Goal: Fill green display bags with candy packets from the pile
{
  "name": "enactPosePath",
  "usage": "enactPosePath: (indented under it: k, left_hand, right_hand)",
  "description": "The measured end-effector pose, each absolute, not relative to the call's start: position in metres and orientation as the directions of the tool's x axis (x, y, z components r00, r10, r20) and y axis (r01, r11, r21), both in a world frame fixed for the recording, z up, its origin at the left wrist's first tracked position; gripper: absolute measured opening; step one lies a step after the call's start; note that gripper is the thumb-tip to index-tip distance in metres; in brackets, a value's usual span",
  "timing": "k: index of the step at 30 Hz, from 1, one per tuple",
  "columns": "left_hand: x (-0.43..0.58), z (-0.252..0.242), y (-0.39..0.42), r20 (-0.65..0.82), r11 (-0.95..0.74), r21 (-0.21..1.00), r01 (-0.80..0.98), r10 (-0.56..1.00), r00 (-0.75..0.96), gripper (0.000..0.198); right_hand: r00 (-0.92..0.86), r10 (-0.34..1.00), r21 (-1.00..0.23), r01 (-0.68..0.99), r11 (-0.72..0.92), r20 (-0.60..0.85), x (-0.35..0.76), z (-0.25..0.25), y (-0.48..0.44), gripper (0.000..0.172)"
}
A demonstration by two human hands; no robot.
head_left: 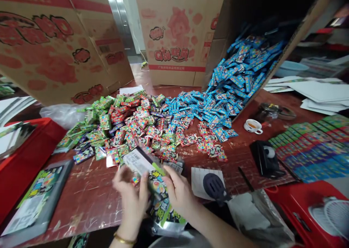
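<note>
My left hand point(131, 195) and my right hand point(178, 190) both grip a green printed plastic bag point(160, 200) at the near edge of the table. A small red packet point(135, 181) sits by my left fingers at the bag's mouth. A white-labelled flat pack point(137, 161) lies just beyond the bag. Right behind spreads a big heap of small red and green candy packets point(131, 128), and blue packets point(218, 102) spill from a tipped carton point(272, 59) at the back right.
Printed cardboard cartons point(54, 41) stand at the back. A grey tray with a printed bag point(35, 200) lies at the left. A tape dispenser point(265, 159), a teacup point(253, 126), rows of sorted packets point(313, 150) and a red box point(308, 208) are at the right.
</note>
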State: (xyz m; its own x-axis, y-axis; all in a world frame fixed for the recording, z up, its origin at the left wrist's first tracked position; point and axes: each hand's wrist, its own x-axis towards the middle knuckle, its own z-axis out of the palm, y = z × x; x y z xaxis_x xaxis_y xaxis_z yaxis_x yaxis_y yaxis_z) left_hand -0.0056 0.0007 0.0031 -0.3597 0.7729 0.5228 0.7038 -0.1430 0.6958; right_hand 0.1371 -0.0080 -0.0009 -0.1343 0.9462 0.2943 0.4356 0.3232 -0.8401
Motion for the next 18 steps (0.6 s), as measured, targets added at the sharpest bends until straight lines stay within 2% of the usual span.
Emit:
enactPosePath:
  k: [1,2,3,4,6,7,9,11,12,15,18]
  left_hand:
    - [-0.013,0.010,0.001,0.630,-0.207,0.545,0.812,0.741,-0.234,0.075]
    - [-0.019,0.018,0.001,0.674,-0.277,0.393,0.877,0.736,-0.070,0.079]
    - [-0.024,0.026,-0.001,0.637,-0.370,0.276,0.887,0.762,0.120,0.071]
    - [-0.029,0.034,-0.002,0.538,-0.473,0.214,0.854,0.787,0.301,0.057]
    - [-0.035,0.044,-0.006,0.290,-0.583,0.245,0.775,0.807,0.515,0.026]
    - [-0.038,0.045,-0.007,0.199,-0.570,0.288,0.769,0.821,0.535,0.019]
    - [-0.043,0.043,-0.006,0.111,-0.446,0.366,0.816,0.892,0.438,0.026]
    - [-0.046,0.036,-0.003,0.085,-0.312,0.450,0.837,0.948,0.308,0.028]
    - [-0.048,0.033,-0.001,0.087,-0.266,0.502,0.823,0.962,0.257,0.028]
    - [-0.053,0.024,0.001,0.094,-0.169,0.641,0.749,0.985,0.141,0.036]
    - [-0.063,0.020,0.000,0.096,-0.084,0.710,0.699,0.995,0.022,0.033]
  right_hand:
    - [-0.201,0.928,-0.796,0.477,0.373,0.314,0.142,0.007,-0.007,0.034]
    - [-0.290,0.904,-0.752,0.505,0.423,0.314,0.147,0.015,-0.007,0.034]
    - [-0.387,0.872,-0.717,0.511,0.474,0.301,0.153,0.024,-0.006,0.031]
    - [-0.483,0.827,-0.699,0.485,0.526,0.287,0.159,0.032,-0.004,0.027]
    - [-0.576,0.763,-0.730,0.380,0.568,0.293,0.172,0.042,0.008,0.020]
    - [-0.548,0.779,-0.767,0.344,0.542,0.305,0.178,0.043,0.019,0.019]
    - [-0.348,0.888,-0.833,0.357,0.423,0.301,0.186,0.034,0.052,0.019]
    - [-0.084,0.959,-0.824,0.495,0.276,0.271,0.187,0.014,0.093,0.017]
    - [-0.009,0.966,-0.788,0.575,0.218,0.260,0.184,0.002,0.112,0.015]
    - [0.038,0.967,-0.745,0.645,0.170,0.253,0.174,-0.027,0.150,0.024]
    - [-0.009,0.961,-0.739,0.638,0.218,0.276,0.176,-0.037,0.154,0.016]
